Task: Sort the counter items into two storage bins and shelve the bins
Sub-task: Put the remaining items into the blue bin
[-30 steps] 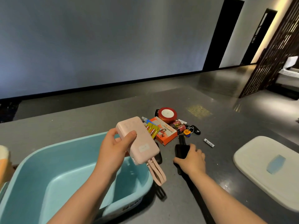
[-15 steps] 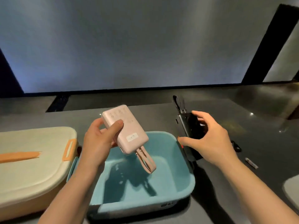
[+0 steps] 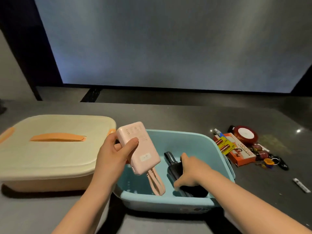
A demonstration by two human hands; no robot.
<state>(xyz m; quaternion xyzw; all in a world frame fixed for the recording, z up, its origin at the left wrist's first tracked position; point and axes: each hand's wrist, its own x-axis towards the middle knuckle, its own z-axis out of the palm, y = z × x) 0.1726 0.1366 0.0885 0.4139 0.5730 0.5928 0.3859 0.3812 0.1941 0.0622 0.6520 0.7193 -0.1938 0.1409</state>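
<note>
Left hand (image 3: pixel 112 157) at frame centre, gripping a pink power bank (image 3: pixel 138 147) with thumb across its face and fingers behind, its looped cable dangling over the open blue bin (image 3: pixel 189 138). Right hand (image 3: pixel 192 173) lower right of centre, reaching down inside the bin, fingers curled round a black power bank (image 3: pixel 175 169) low inside it; cannot tell whether that one touches the bin floor. At left of frame, a cream bin (image 3: pixel 50 149) with an orange handle, lid on, just beside the blue one on the grey bench (image 3: pixel 185 115). At right of frame, a small heap on the bench: orange box (image 3: pixel 239 154), pack of 2 AA batteries (image 3: pixel 225 145), red round case (image 3: pixel 245 135), keys (image 3: pixel 270 161). Further right, apart, a small white stick (image 3: pixel 301 184).
</note>
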